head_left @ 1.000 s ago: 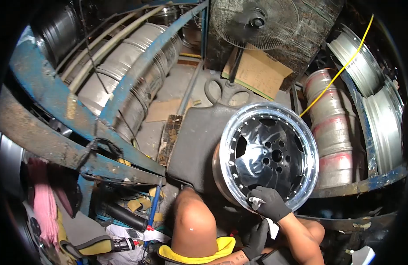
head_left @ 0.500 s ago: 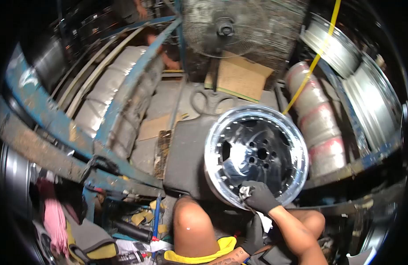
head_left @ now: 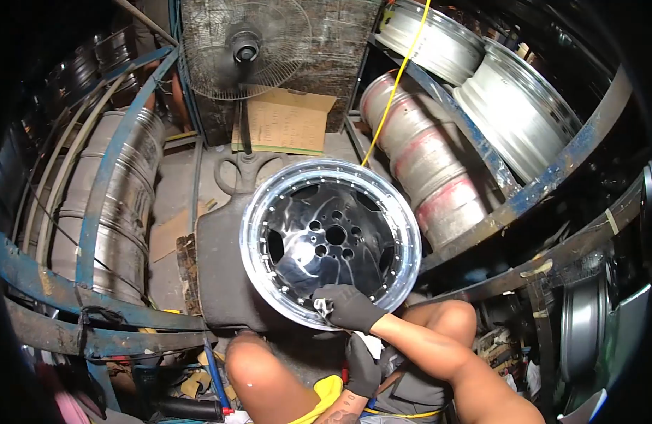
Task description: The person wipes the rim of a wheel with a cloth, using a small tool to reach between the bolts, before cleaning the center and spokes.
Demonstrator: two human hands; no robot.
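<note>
A chrome wheel rim with a glossy black face tilts in front of my knees, beside a dark grey padded surface. My right hand, in a black glove, is closed on a small white cloth piece and presses it against the rim's near inner edge. Just below the rim, my left hand, also gloved, is closed around a white cloth; its fingertips are partly hidden under the rim and cloth.
A fan stands ahead by a cardboard sheet. Blue metal racks hold stacked rims on the left and right. A yellow cord hangs behind the rim. Tools and a black cylinder lie low on the left.
The view has swung right, so the rim and surroundings appear further left. My right hand remains at the rim's near edge with the cloth, and my left hand remains below.
</note>
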